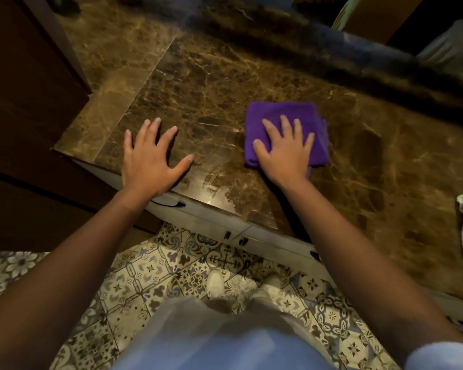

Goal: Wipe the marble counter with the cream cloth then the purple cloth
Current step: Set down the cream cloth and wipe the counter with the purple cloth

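Right hand (285,150) flat, fingers spread on purple cloth (286,116); left hand (150,161) open on marble counter (211,84); risk of folded cloth bunching.

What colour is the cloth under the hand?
Purple. The purple cloth lies folded under the right hand on the marble counter, shown in the head view.

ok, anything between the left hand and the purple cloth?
No. Head view shows only bare marble counter between the left hand and the purple cloth.
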### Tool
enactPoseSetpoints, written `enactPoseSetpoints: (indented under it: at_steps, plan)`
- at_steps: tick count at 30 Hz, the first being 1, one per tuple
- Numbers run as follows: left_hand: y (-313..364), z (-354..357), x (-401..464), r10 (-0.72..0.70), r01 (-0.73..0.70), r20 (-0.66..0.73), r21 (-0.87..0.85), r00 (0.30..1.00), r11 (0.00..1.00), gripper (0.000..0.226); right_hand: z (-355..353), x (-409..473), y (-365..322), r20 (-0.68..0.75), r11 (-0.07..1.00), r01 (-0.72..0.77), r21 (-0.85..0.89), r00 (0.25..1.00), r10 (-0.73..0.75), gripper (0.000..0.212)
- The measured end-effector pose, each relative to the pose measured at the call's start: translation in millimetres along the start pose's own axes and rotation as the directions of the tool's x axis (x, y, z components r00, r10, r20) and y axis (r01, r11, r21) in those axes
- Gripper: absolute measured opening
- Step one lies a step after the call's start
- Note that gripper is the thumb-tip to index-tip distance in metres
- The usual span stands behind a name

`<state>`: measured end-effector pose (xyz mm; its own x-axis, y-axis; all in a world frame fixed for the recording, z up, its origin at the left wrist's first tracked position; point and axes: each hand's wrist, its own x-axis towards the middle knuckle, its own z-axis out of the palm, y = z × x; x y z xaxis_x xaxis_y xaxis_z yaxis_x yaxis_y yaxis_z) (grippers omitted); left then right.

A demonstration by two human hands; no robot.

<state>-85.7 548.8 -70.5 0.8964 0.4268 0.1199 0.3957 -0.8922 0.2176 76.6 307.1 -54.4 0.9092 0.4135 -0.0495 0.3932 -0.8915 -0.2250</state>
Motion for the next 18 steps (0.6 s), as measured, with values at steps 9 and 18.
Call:
enactPoseSetpoints:
  at_steps: [9, 18]
  plan:
    - [0, -6, 3, -0.062, 0.062, 0.009, -0.115, 0.998, 0.991, 0.073, 10, -132, 1, 0.009, 0.957, 0.281, 0.064, 0.959, -0.282, 0.056]
    - [53, 8, -6, -0.011, 0.014, 0.028, -0.094, 1.000, 0.996, 0.058, -21, -172, 159, -0.114, 0.980, -0.200, -0.018, 0.974, 0.197, 0.064]
